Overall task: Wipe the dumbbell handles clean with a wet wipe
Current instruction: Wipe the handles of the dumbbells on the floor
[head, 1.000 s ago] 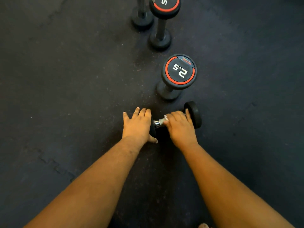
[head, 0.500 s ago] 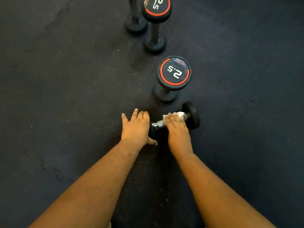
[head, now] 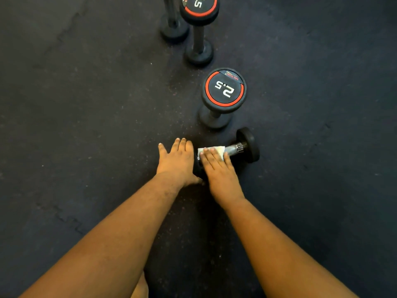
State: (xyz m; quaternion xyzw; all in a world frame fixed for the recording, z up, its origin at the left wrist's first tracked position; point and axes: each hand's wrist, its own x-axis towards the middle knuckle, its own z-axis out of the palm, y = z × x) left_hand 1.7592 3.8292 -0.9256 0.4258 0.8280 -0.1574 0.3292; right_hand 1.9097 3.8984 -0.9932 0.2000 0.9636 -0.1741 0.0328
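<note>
A small black dumbbell (head: 248,145) lies on its side on the dark rubber floor, its chrome handle (head: 234,149) bare at the right end. A white wet wipe (head: 219,149) is draped over the left part of the handle. My right hand (head: 217,168) presses the wipe down onto the handle with straight fingers. My left hand (head: 176,160) rests flat on the dumbbell's left head, fingers spread, and hides most of it.
Just beyond stands an upright dumbbell marked 2.5 (head: 223,90) with a red ring. Farther back stand a second upright dumbbell (head: 199,9) and a third (head: 174,29). The rubber floor (head: 86,104) spreads wide to the left and right.
My right hand has slid the wipe leftward along the handle, baring the chrome at the right end, and its fingers have flattened. The left hand has stayed on the left head.
</note>
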